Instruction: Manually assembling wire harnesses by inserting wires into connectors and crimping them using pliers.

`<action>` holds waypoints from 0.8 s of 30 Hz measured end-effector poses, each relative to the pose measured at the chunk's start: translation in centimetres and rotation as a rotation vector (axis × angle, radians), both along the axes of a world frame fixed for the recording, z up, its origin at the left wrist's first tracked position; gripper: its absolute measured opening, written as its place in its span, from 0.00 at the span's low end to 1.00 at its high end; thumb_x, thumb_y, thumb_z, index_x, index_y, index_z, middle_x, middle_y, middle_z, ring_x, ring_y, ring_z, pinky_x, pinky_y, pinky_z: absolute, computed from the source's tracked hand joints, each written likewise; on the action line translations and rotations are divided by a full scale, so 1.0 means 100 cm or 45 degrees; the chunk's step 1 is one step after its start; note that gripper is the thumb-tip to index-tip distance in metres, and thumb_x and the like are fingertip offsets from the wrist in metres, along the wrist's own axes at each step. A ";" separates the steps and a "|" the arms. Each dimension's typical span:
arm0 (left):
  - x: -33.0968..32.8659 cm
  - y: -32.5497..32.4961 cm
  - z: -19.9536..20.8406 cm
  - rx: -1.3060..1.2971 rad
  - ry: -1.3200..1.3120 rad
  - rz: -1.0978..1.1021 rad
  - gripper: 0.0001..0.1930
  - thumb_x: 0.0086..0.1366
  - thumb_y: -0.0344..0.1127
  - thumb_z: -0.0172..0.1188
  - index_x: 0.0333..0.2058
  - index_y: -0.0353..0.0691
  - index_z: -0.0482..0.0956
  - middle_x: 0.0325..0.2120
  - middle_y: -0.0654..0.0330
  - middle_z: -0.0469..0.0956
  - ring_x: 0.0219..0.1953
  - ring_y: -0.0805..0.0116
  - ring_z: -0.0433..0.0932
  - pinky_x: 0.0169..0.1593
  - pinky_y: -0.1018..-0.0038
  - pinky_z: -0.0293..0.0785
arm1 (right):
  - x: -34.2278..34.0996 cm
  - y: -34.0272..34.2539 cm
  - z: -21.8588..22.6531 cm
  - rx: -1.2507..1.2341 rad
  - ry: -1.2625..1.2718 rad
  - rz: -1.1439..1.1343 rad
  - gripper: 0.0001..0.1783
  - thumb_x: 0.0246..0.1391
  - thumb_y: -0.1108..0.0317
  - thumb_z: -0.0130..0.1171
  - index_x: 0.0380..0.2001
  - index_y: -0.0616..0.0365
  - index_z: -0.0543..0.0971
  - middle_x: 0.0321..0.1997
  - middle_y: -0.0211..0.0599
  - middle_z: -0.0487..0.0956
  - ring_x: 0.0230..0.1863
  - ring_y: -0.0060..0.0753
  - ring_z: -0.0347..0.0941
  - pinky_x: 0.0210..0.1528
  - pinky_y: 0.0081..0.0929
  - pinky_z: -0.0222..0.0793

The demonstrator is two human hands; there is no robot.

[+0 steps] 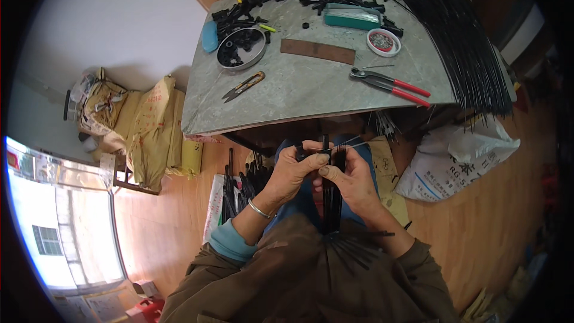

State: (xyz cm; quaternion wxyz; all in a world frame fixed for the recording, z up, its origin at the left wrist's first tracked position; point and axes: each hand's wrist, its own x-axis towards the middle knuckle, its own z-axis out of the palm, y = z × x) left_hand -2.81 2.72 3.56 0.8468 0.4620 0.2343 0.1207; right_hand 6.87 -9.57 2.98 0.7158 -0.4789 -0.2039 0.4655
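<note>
Over my lap, my left hand (pixel 291 174) and my right hand (pixel 354 180) meet around a bundle of slim black ribs on a black shaft (pixel 331 200), which looks like an umbrella frame. Both thumbs press near its upper end. My left hand is closed there, its fingertips partly hidden behind the shaft. My right hand grips the ribs, and a thin wire (pixel 354 142) sticks out above it. Lower down, several rib ends (pixel 353 248) fan out over my dark clothes.
Ahead, a grey table (pixel 299 96) carries pincers (pixel 390 85), thread snips (pixel 244 87), a brown strip (pixel 317 51), a bowl (pixel 258 60) of black parts, a green box (pixel 353 19) and long black rods (pixel 457 48). A white sack (pixel 445 164) stands right; black rods (pixel 242 182) stand left.
</note>
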 end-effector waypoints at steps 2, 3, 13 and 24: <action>-0.001 0.002 0.000 0.064 0.041 -0.057 0.13 0.64 0.36 0.59 0.43 0.34 0.77 0.23 0.66 0.75 0.24 0.80 0.69 0.30 0.82 0.67 | -0.003 0.002 0.000 -0.037 0.111 -0.039 0.16 0.54 0.73 0.61 0.44 0.61 0.68 0.31 0.35 0.77 0.31 0.26 0.76 0.32 0.23 0.76; -0.002 0.005 -0.001 0.052 0.023 -0.024 0.13 0.64 0.36 0.59 0.43 0.34 0.77 0.23 0.66 0.75 0.24 0.80 0.69 0.30 0.82 0.67 | -0.005 0.002 0.000 -0.051 0.092 -0.007 0.16 0.54 0.73 0.61 0.44 0.61 0.68 0.31 0.35 0.77 0.31 0.26 0.76 0.32 0.23 0.76; 0.045 0.048 0.019 -0.303 -0.160 -0.132 0.24 0.70 0.54 0.45 0.39 0.34 0.73 0.34 0.58 0.73 0.38 0.66 0.73 0.43 0.72 0.71 | -0.020 0.015 0.001 -0.091 -0.029 -0.083 0.15 0.58 0.70 0.56 0.46 0.59 0.65 0.29 0.32 0.71 0.24 0.22 0.69 0.24 0.21 0.71; 0.033 0.055 0.006 -0.035 -0.178 -0.283 0.18 0.64 0.39 0.60 0.49 0.36 0.73 0.36 0.63 0.76 0.41 0.75 0.74 0.47 0.77 0.71 | -0.015 0.014 0.000 -0.099 -0.009 -0.082 0.10 0.58 0.70 0.54 0.41 0.57 0.67 0.27 0.32 0.70 0.21 0.22 0.68 0.20 0.20 0.66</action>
